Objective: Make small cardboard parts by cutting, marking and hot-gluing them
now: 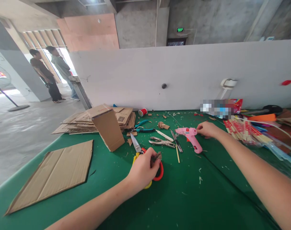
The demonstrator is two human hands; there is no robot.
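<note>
My left hand (143,168) is closed around a small brown piece, seemingly cardboard (157,156). Beneath that hand lie scissors (136,143) with red and yellow handles, their blades pointing away from me. At the rear end of a pink hot glue gun (188,135), my right hand (207,130) has its fingers curled together; whether anything is pinched in them is hidden. The glue gun rests on the green tabletop (179,198), its nozzle facing left. Near it are a utility knife (176,141), a metal hole punch (162,142) and a thin wooden stick (177,154).
A folded cardboard piece (109,129) stands before stacked cardboard (75,123). Flat cardboard (56,169) lies left. Blue-handled pliers (142,130) and a red thread spool (142,111) sit farther back. Packaged sticks (243,129) are at right. Behind rises a white partition (135,73); two people (43,75) stand beyond.
</note>
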